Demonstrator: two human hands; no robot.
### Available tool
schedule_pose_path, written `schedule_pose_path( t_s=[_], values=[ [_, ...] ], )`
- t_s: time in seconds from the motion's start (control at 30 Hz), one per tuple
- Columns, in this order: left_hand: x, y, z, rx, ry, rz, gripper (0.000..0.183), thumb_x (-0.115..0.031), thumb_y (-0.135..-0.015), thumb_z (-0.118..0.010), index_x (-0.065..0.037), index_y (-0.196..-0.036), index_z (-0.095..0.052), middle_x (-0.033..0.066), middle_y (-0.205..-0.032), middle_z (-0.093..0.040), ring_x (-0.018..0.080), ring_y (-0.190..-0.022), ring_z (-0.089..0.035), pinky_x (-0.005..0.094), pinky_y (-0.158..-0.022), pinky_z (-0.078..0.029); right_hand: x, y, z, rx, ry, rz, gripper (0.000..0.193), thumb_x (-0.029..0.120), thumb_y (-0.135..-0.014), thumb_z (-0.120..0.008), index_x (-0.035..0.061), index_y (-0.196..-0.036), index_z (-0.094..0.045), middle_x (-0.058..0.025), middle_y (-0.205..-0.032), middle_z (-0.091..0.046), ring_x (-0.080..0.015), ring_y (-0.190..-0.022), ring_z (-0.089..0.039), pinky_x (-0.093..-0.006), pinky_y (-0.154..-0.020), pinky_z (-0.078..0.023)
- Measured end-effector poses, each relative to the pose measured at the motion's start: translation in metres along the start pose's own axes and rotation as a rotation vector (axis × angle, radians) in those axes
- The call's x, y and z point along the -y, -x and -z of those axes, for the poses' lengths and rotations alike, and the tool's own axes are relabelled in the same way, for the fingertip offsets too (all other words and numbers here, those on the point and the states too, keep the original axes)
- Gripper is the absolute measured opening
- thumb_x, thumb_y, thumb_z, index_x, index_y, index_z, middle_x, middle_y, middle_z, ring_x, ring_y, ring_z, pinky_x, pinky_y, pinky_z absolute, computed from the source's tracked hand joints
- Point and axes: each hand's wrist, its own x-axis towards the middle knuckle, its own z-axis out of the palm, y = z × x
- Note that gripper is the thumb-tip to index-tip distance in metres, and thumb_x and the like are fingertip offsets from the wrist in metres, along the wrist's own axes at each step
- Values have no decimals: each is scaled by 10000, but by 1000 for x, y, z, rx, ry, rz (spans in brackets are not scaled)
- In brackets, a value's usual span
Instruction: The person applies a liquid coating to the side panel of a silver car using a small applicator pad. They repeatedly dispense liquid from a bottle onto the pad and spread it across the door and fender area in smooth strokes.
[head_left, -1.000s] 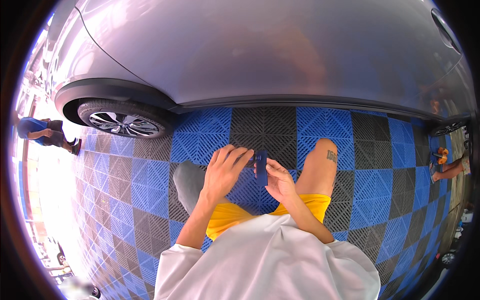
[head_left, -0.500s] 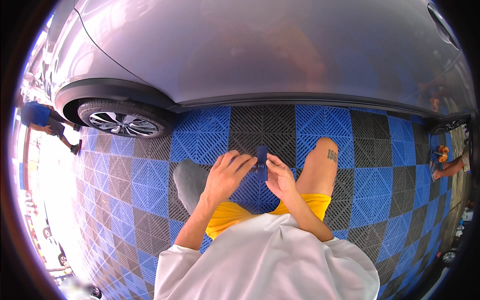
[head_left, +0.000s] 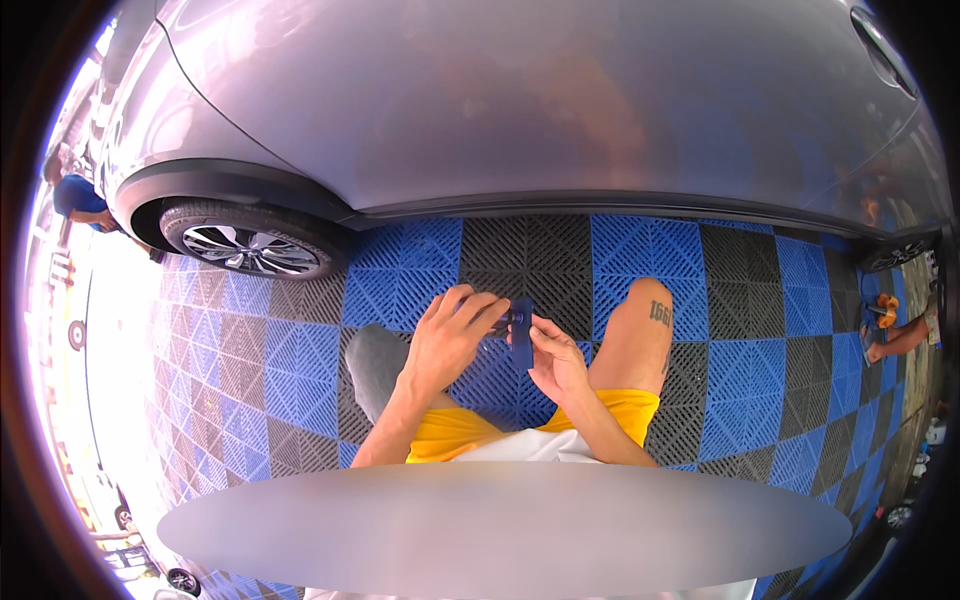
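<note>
my right hand [head_left: 560,362], at four o'clock of the flat blue bar [head_left: 523,345], pinches it near mid-view; my left hand [head_left: 450,332], at nine, bends its fingers against the upper end, grasp uncertain. step, apparently: adjusting the bar; next calls for steady pinching. beyond, at ten: wheel [head_left: 252,249]; at twelve: grey car [head_left: 560,110].

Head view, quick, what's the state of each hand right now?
Left hand: fingers bent beside the flat dark-blue bar; grip cannot be told.
Right hand: closed, holding the flat dark-blue bar.

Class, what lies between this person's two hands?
The head view shows a flat, dark blue piece between the left hand and the right hand.
</note>
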Motion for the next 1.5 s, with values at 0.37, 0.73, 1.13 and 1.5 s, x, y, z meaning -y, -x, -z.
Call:
schedule_pose_path(
  t_s=[0.37, 0.73, 1.13, 1.5],
  values=[
    [9, -13, 6, -41, 12, 61, 453, -106, -764, -782, -106, -1216, -749, 12, -1194, -701, 265, -1140, -628, 407, -935, -570, -2, -5, 8, 52, 28, 3, 296, 78, -1042, -638, -23, -1318, -668, -198, -1226, -727, -282, -1078, -722, -392, -998, -582],
    [0, 7, 10, -42, 174, 89, 487, -87, -727, -819, -105, -1209, -753, 28, -1177, -721, 281, -1084, -650, 393, -919, -577, 3, -8, -1, 32, -6, 9, 287, 59, -1037, -639, -26, -1311, -657, -163, -1194, -725, -264, -1071, -712, -390, -988, -578],
    [55, 98, -87, -515, 1301, 718, 431, 37, -952, -720, -1, -1315, -492, 137, -1229, -624, 275, -1152, -690, 417, -975, -624, 39, -23, -85, 147, 313, -23, 264, 31, -975, -698, -36, -1230, -689, -188, -1155, -726, -293, -1069, -708, -407, -980, -567],
    [161, 96, -84, -814, 1165, 769, 403, 26, -946, -722, -22, -1279, -499, 92, -1132, -648, 173, -1058, -668, 299, -914, -562, 161, -56, -358, 380, 1648, 1604, 200, -19, -944, -710, 13, -1138, -746, -88, -1092, -763, -197, -999, -713, -298, -900, -547]
  ],
)
